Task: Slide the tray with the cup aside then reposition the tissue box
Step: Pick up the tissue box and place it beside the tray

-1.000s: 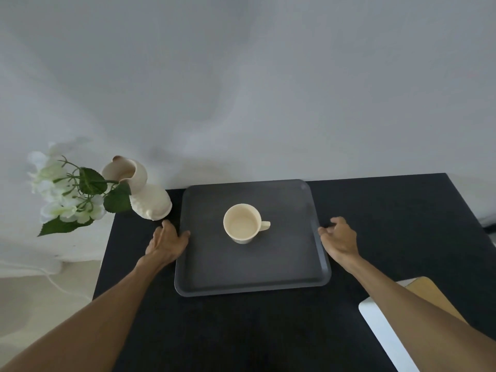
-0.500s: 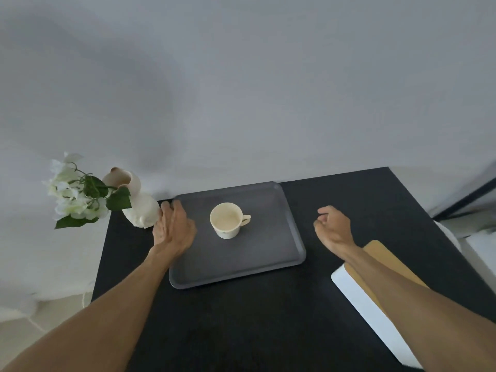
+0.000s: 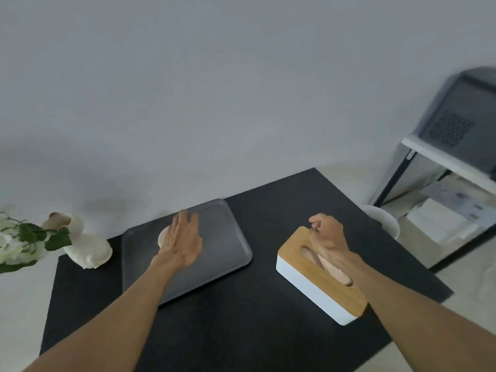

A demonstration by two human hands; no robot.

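A grey tray (image 3: 220, 245) lies on the black table (image 3: 241, 318), left of centre. The cream cup (image 3: 162, 236) stands on it, mostly hidden behind my left hand (image 3: 182, 240), which hovers over the tray with fingers spread and holds nothing. To the right lies the tissue box (image 3: 303, 275), white with a wooden lid and a slot in the top. My right hand (image 3: 328, 236) is above the box's far end, fingers loosely curled, gripping nothing that I can see.
A cream vase (image 3: 86, 245) with white flowers (image 3: 16, 242) stands at the table's far left corner, close to the tray. Right of the table there is a white stool (image 3: 383, 220) and a shelf unit (image 3: 451, 162) holding a dark box. The wall runs behind.
My view has swung right, bringing the whole tissue box in. My left hand moved from the tray's left edge to over the cup. My right hand moved over the tissue box.
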